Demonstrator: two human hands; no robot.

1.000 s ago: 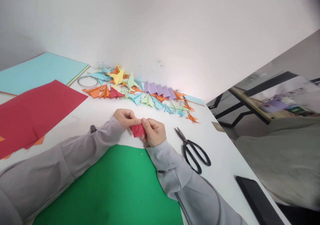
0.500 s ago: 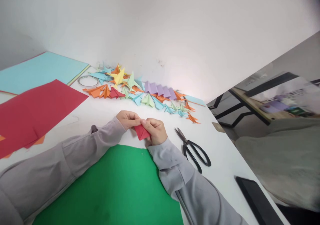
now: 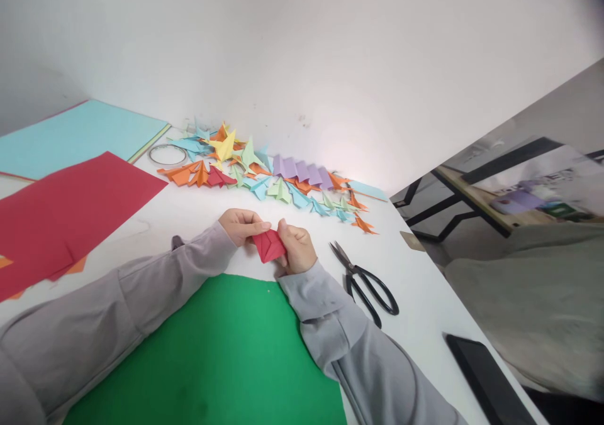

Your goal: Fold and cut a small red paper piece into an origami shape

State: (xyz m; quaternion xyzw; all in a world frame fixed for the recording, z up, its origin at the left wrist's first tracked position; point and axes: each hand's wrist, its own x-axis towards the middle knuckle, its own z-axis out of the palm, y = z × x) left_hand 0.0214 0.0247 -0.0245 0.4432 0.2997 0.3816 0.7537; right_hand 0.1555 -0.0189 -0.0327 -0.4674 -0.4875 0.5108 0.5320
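Observation:
A small folded red paper (image 3: 268, 246), diamond-like with creases on its face, is held up between both hands just beyond the green sheet (image 3: 212, 349). My left hand (image 3: 243, 225) pinches its upper left edge, thumb on top. On the other side, my right hand (image 3: 297, 248) grips the right edge, with the thumb raised along it and the fingers curled behind. Those fingers are partly hidden. To the right of my right hand lies a pair of scissors (image 3: 363, 283) with black handles, blades slightly apart.
Several folded paper figures (image 3: 278, 189) in many colours spread along the wall. At left lie a large red sheet (image 3: 94, 205), light blue sheets (image 3: 89, 136) and a roll of tape (image 3: 167, 154). A black phone-like slab (image 3: 486, 375) rests near the table's right edge.
My right thumb has shifted up and right off the paper's front, so more of its creased face shows. My left hand stays nearly still.

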